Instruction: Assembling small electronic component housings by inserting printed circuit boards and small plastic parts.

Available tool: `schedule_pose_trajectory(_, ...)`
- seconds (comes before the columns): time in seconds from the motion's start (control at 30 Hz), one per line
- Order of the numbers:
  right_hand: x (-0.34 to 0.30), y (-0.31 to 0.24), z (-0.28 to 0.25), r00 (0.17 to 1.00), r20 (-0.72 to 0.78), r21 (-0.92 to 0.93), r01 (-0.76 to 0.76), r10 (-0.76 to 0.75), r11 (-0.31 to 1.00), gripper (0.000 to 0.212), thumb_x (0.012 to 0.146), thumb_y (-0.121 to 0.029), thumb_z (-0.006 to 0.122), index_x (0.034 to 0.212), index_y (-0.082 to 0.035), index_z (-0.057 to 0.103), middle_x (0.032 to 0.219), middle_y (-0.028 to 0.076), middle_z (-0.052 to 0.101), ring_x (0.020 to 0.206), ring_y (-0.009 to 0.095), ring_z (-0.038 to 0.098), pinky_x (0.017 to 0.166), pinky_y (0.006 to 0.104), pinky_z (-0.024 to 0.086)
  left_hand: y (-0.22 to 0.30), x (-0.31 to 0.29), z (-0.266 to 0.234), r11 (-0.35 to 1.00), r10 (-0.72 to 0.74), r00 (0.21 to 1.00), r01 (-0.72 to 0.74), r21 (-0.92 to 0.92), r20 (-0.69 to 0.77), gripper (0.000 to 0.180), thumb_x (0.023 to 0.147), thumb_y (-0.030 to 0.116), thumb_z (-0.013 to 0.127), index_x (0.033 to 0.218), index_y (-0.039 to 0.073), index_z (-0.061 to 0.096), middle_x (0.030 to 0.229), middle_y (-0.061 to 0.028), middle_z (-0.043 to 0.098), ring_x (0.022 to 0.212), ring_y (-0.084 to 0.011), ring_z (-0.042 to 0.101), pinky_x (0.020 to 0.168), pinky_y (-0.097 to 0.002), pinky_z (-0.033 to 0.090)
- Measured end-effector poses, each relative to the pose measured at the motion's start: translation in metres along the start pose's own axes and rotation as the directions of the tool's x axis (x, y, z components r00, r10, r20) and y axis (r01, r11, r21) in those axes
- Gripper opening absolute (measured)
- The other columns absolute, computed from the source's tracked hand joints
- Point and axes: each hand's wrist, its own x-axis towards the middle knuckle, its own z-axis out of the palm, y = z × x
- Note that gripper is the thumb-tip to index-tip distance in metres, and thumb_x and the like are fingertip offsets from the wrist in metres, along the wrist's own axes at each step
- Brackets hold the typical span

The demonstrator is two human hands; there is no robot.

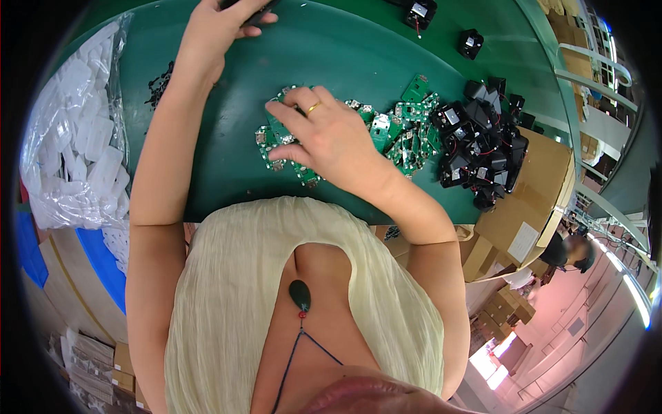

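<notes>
Far up, at the top edge of the head view, my left hand is closed around a black object. The picture's edge cuts it off, so its kind is hidden; it looks like a plastic casing. My right hand, with a ring on one finger, rests over a loose pile of green circuit boards. Its thumb and forefinger are apart, with their tips close to the boards at the pile's left side. Nothing is visibly gripped between them. Some boards lie hidden beneath the palm.
Right of the boards, black plastic housings with red wires are heaped, beside a cardboard box. Another housing sits farther back. On the left lie a clear bag of whitish plastic pieces and small black parts. A person is in the right background.
</notes>
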Motion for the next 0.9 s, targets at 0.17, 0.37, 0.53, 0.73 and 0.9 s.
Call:
schedule_pose_trajectory(0.17,-0.006,0.008,0.004,0.983,0.17,-0.076,0.077,-0.063,0.994,0.051,0.065,-0.021,0.07,0.111,-0.006,0.054,0.117,0.005,0.05,0.091,0.024,0.05,0.076,0.0331,0.047,-0.027,-0.017,0.004,0.986,0.034,0.993,-0.014,-0.164,0.116,0.039,0.083,0.018,0.059,0.113,-0.004,0.048,0.097,-0.0138,0.057,0.08,-0.0234,0.063,0.075,-0.0334,0.051)
schedule_pose_trajectory(0.37,0.0,0.02,-0.002,1.0,0.009,0.255,-0.031,0.029,0.967,0.025,0.071,-0.01,0.067,0.095,-0.004,0.063,0.105,0.008,0.061,0.087,0.024,0.055,0.076,0.033,0.047,-0.032,-0.019,0.004,0.996,-0.068,0.981,0.076,-0.04,0.183,0.027,0.084,0.011,0.057,0.106,-0.001,0.049,0.091,-0.01,0.059,0.073,-0.0163,0.063,0.069,-0.0266,0.051)
schedule_pose_trajectory(0.53,0.019,0.052,-0.019,0.856,-0.05,0.618,-0.378,0.515,0.689,0.015,0.085,-0.008,0.057,0.098,-0.004,0.064,0.079,0.002,0.062,0.061,0.005,0.054,0.049,0.0176,0.04,-0.023,-0.024,0.005,0.995,-0.055,0.959,0.075,-0.062,0.279,0.027,0.085,0.011,0.055,0.11,0.002,0.051,0.089,-0.0069,0.061,0.073,-0.014,0.062,0.064,-0.0235,0.05)
schedule_pose_trajectory(0.73,0.043,0.075,-0.03,0.877,-0.189,0.578,-0.264,0.441,0.772,0.019,0.085,-0.008,0.058,0.103,-0.005,0.061,0.077,0.0,0.061,0.06,0.003,0.051,0.051,0.0154,0.039,-0.027,-0.028,0.005,0.996,0.065,0.78,-0.087,0.005,0.622,0.026,0.081,0.004,0.058,0.107,0.001,0.055,0.093,-0.0027,0.058,0.084,-0.01,0.055,0.07,-0.0227,0.047)
schedule_pose_trajectory(0.9,0.053,0.061,-0.018,0.818,-0.128,0.92,-0.112,0.56,0.374,0.017,0.081,-0.005,0.063,0.097,-0.004,0.059,0.077,0.001,0.061,0.065,0.006,0.054,0.054,0.0194,0.044,-0.026,-0.032,0.01,0.999,0.044,0.85,-0.03,-0.037,0.525,0.028,0.08,0.007,0.061,0.107,0.002,0.056,0.092,0.0,0.059,0.082,-0.0058,0.054,0.073,-0.0209,0.044)
